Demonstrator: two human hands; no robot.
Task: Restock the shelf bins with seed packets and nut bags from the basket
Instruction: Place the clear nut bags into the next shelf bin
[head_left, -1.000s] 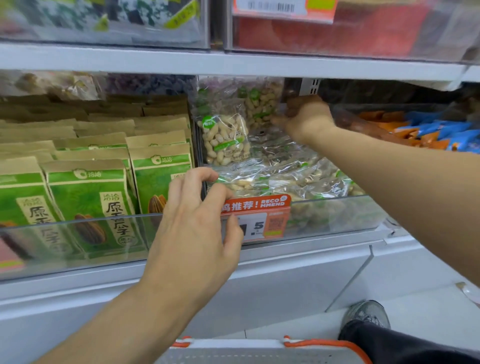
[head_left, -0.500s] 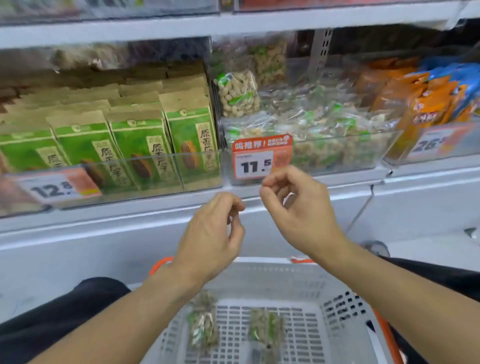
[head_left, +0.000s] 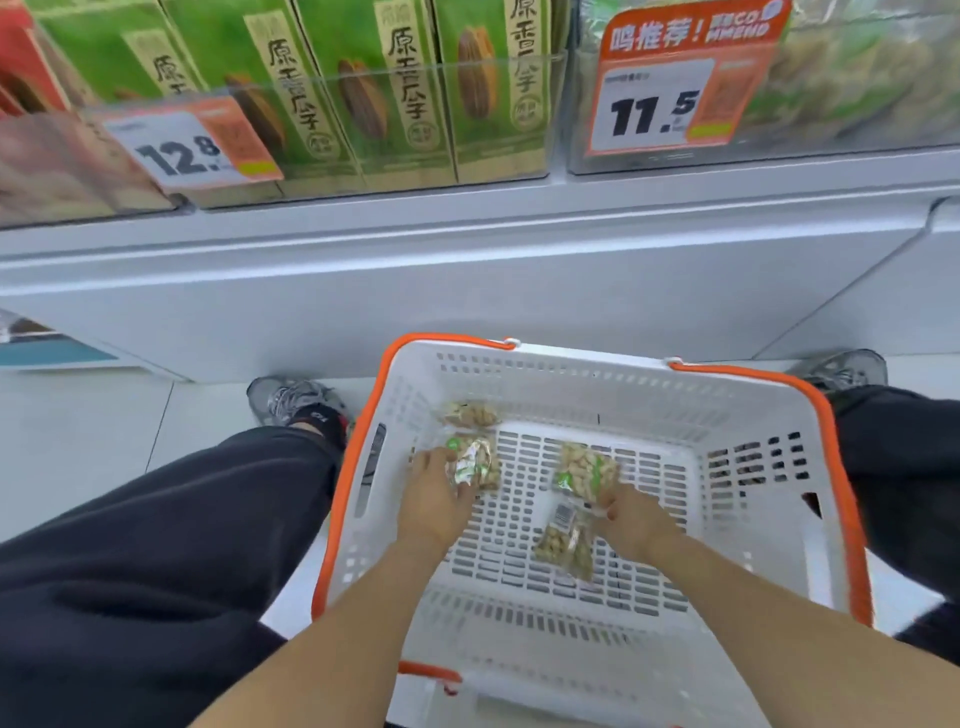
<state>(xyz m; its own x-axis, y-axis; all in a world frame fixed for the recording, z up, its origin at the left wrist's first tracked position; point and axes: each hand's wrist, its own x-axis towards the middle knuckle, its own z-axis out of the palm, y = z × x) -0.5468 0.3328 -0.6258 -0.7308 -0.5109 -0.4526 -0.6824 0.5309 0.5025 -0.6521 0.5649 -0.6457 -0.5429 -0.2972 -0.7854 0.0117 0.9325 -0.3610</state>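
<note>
While both hands reach into the white basket, the left hand grips a clear, green-labelled nut bag at ten o'clock and the right hand pinches another nut bag at centre. At twelve o'clock, shelf bins carry price tags reading "12.8" and "11.5".

In front of me runs a pale grey shelf front, its ledge carrying two price tags: one reading 12.8 toward the left edge, one orange-topped reading 11.5 toward the right. Below it the floor is light tile with a thin seam. My grey sneakers rest against the shelf base, dark trousers above them.
</note>
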